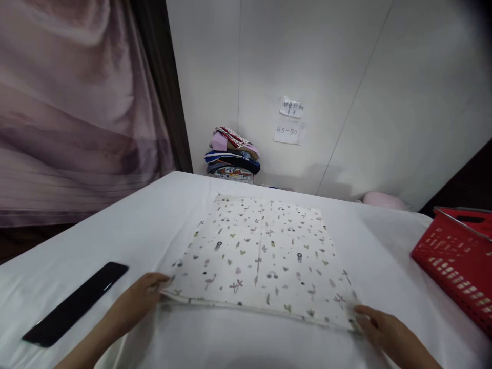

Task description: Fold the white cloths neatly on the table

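Observation:
A white cloth (pixel 249 256) printed with small flamingos, palms and rainbows lies spread out and folded in layers on the white-covered table (pixel 154 225). Crease lines run across and down its middle. My left hand (pixel 144 292) pinches its near left corner between thumb and fingers. At the near right corner, my right hand (pixel 378 325) grips the cloth the same way, slightly blurred. Between the hands the near edge is lifted a little off the table.
A long black glossy object (pixel 77 302) lies at the left. The red plastic basket (pixel 457 261) stands at the right edge. Behind the table rises a stack of folded fabrics (pixel 232 156) against the wall, where paper notes (pixel 288 131) hang. A pink curtain (pixel 77 102) hangs at left.

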Tool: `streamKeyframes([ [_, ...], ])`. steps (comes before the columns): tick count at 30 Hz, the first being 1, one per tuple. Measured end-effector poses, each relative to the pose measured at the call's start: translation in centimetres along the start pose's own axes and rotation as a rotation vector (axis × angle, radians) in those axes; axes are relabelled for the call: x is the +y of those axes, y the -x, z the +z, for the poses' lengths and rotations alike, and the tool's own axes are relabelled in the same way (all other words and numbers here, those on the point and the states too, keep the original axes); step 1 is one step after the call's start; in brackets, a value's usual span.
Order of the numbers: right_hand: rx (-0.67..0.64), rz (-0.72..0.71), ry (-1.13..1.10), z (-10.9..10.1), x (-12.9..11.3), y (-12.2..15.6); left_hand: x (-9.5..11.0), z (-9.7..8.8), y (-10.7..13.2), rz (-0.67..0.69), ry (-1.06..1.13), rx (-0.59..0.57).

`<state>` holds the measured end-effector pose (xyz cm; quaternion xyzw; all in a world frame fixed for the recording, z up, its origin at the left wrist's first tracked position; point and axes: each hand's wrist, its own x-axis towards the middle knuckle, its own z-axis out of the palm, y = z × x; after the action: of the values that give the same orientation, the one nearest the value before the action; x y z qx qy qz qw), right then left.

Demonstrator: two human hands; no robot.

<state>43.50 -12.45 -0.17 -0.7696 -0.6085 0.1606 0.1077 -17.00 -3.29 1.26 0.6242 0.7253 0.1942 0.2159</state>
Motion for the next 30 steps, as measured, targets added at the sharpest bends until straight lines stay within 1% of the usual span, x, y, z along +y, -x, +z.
streamKeyframes([
  [2,0.065,-0.076,0.143,-0.7,-1.2,-1.2,1.5,-0.1,-0.9,0.097,-0.037,0.041],
  [4,0.092,-0.181,0.173,-0.8,-3.4,-2.9,4.0,0.7,-1.8,0.204,-0.088,0.069],
  [6,0.074,-0.344,0.138,-0.3,-6.4,-4.9,6.9,2.3,-2.9,0.352,-0.161,0.097],
  [8,0.04,-0.509,0.112,0.3,-9.7,-7.2,9.6,4.4,-4.5,0.509,-0.239,0.096],
  [10,0.028,-0.604,0.117,1.0,-12.6,-10.0,11.5,6.3,-6.7,0.574,-0.321,0.056],
  [12,0.02,-0.626,0.143,1.8,-14.4,-13.2,12.5,7.7,-9.2,0.579,-0.391,0.012],
  [14,-0.003,-0.584,0.191,2.7,-15.0,-16.4,12.7,8.7,-11.7,0.524,-0.432,-0.021],
  [17,-0.059,-0.455,0.235,4.4,-14.0,-20.0,11.8,9.6,-14.3,0.426,-0.445,-0.043],
  [19,-0.078,-0.416,0.221,5.3,-13.0,-21.5,11.0,9.9,-15.3,0.425,-0.446,-0.049],
  [21,-0.066,-0.425,0.187,5.6,-12.3,-23.0,10.4,10.0,-16.3,0.461,-0.447,-0.049],
  [24,0.039,-0.409,0.148,5.0,-12.2,-26.4,10.7,9.8,-18.8,0.483,-0.437,-0.018],
  [27,0.165,-0.329,0.181,3.7,-13.1,-30.8,12.1,10.0,-22.7,0.498,-0.432,0.044],
  [28,0.183,-0.308,0.2,3.3,-13.4,-32.2,12.7,10.2,-24.1,0.507,-0.435,0.068],
  [30,0.178,-0.292,0.232,2.9,-14.0,-34.6,14.1,10.7,-26.9,0.519,-0.445,0.111],
])
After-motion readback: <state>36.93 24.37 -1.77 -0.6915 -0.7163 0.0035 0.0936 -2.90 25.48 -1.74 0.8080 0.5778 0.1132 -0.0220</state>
